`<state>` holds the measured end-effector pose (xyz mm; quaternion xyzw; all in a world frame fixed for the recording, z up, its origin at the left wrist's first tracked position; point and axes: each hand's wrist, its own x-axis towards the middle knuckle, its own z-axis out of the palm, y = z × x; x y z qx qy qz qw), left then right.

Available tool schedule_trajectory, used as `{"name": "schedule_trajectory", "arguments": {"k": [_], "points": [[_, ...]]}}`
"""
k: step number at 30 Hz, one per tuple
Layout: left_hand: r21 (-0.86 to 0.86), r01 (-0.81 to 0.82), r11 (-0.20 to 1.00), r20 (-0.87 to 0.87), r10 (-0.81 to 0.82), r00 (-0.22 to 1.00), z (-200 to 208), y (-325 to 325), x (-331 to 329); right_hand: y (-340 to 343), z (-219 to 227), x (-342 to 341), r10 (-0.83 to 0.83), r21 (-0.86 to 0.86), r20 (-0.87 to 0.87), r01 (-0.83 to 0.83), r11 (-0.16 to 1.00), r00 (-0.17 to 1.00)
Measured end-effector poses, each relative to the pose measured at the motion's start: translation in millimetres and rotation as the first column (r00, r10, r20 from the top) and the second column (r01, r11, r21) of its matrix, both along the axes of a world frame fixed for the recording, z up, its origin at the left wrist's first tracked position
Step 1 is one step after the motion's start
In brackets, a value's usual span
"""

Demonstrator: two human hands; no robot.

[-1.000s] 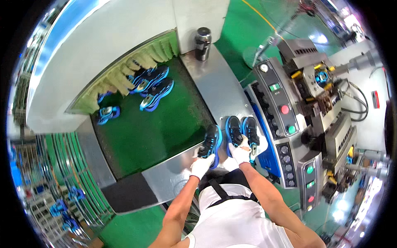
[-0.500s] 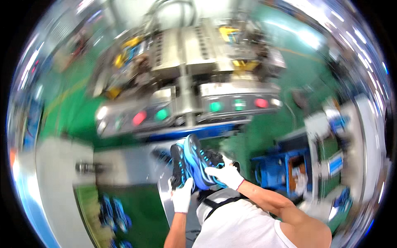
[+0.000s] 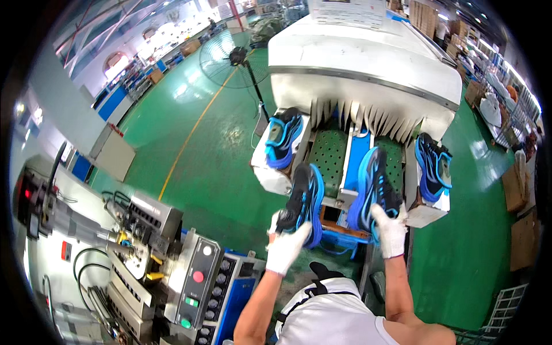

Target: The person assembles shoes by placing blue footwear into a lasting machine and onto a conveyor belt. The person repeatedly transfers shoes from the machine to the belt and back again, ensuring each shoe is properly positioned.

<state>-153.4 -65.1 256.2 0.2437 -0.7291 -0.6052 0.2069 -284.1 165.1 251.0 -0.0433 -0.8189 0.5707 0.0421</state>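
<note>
My left hand (image 3: pixel 287 246), in a white glove, is closed around the heel end of a black and blue sneaker (image 3: pixel 301 201). A matching sneaker (image 3: pixel 368 187) is gripped at its heel by my right hand (image 3: pixel 391 231), also gloved. Both shoes point away from me, soles turned toward each other, at the near end of a conveyor with a green perforated belt (image 3: pixel 326 158). Two similar sneakers rest on white side ledges: one sneaker (image 3: pixel 284 140) beyond my left hand, the other sneaker (image 3: pixel 431 168) beyond my right.
A white machine hood (image 3: pixel 362 52) with a strip curtain (image 3: pixel 397 123) covers the conveyor's far part. At lower left stands a machine with a button panel (image 3: pixel 195 282). A black floor fan (image 3: pixel 237 56) is behind on the left. Cardboard boxes (image 3: pixel 516 184) line the right side.
My view has swung from the button-panel machine to the conveyor. The sneakers, held close together before, are now apart, one in each hand over the conveyor's near end.
</note>
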Motion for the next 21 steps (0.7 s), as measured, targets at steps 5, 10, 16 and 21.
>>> {"name": "schedule_trajectory", "arguments": {"k": [5, 10, 16, 21], "points": [[-0.476, 0.071, 0.877, 0.208, 0.034, 0.977, -0.1, -17.2, -189.0, 2.7, 10.1, -129.2, -0.011, 0.357, -0.074, 0.037, 0.933, 0.997], [-0.526, 0.099, 0.845, 0.184, 0.000, 0.983, -55.2, -31.5, -331.1, -19.9, -43.7, -242.0, -0.082, 0.437, -0.193, 0.160, 0.885, 0.978], [-0.274, 0.299, 0.914, 0.391, -0.179, 0.903, -60.8, -46.5, -309.7, -63.1, -15.1, -272.7, 0.017, 0.631, -0.261, 0.158, 0.760, 0.965], [-0.255, 0.159, 0.954, 0.213, -0.105, 0.971, -81.8, -41.7, -35.1, -139.6, -20.7, -95.0, 0.485, -0.035, -0.501, -0.576, 0.816, 0.717]]}}
